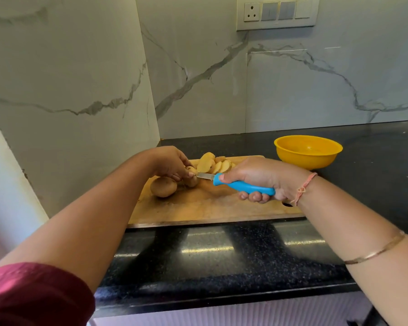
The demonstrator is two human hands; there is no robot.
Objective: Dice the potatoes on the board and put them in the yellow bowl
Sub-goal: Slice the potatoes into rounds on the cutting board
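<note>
Black speckled stone table (222, 257) is nearest, with its glossy front edge under both forearms. On it lies a worn rectangular wooden chopping board (210, 208).

Right grip (257, 178): fingers wrapped fully round the blue plastic handle of a small steel-bladed knife (244, 186), thumb on top of the handle, blade pointing toward the other grip.

Left grip (170, 164): fingertips pinch a brown-skinned potato piece (191, 178) and hold it down on the board. The knife tip is at that piece, right by the left fingertips. Can't tell if the blade is in the flesh or only touching.

A whole unpeeled brown potato (163, 187) sits on the board just beside the left grip, on its near side, untouched. A fanned pile of pale potato slices (212, 164) lies on the board between the two grips and just beyond them. The round yellow plastic bowl (309, 158) stands on the table beyond the right grip, off the board's far corner, and looks empty. Behind it all is a white grey-veined marble wall (316, 78) with a switch panel (278, 12) high up.

Step, as a judgement: slicing, early in the task. There are only slices, no dice, and nothing is in the bowl.

Next move calls for pressing the blade down through the held piece with the left fingertips tucked back from the edge. After that the slices need cross-cutting, the whole potato needs doing, and the dice go to the bowl beyond the right grip.
</note>
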